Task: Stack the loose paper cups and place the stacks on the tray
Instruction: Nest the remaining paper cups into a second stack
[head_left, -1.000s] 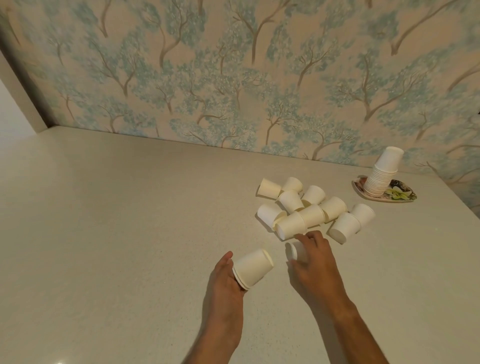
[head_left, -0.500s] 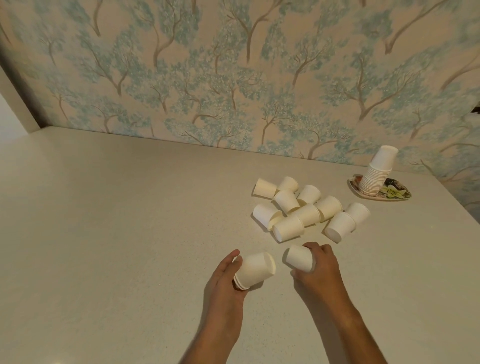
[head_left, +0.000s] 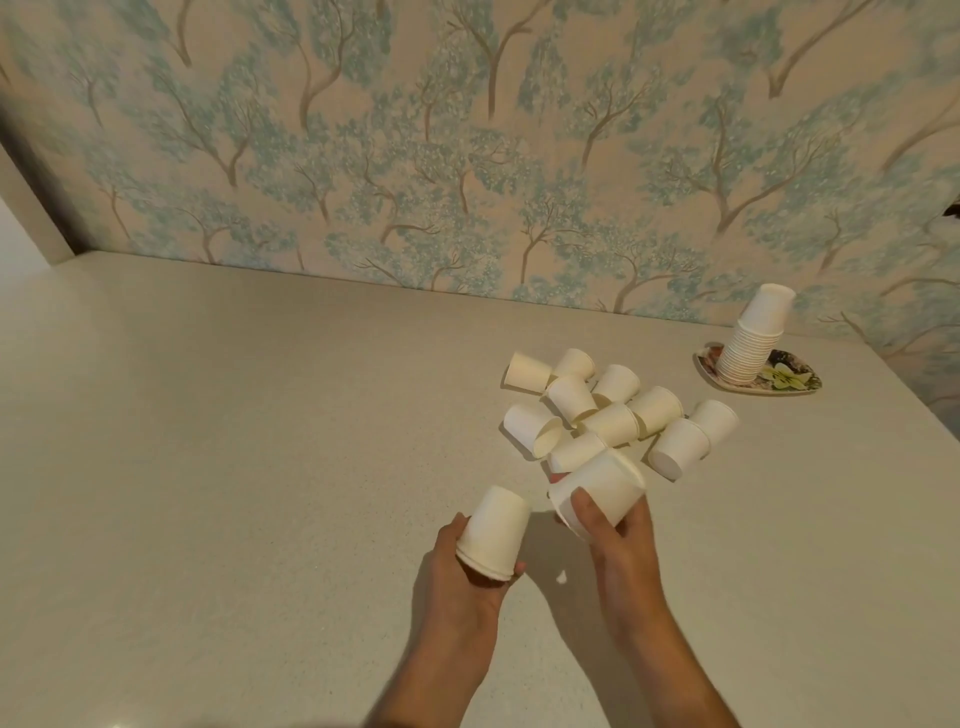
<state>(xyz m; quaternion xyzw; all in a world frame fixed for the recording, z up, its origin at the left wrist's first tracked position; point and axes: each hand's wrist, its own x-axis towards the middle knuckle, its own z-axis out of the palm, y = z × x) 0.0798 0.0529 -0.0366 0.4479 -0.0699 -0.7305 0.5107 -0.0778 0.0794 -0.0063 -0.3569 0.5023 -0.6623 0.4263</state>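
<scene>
My right hand (head_left: 621, 540) has lifted its cup (head_left: 597, 491) off the desk (head_left: 208, 467); my left hand (head_left: 467, 577) still grips the small stack (head_left: 492, 532), now upended, near the loose cups (head_left: 613, 410).

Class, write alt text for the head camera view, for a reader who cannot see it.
A person's left hand holds a short stack of paper cups, the right hand a single cup, above a pale counter. Behind lie loose cups; a tall stack stands on a floral tray by the tree-patterned wall.
</scene>
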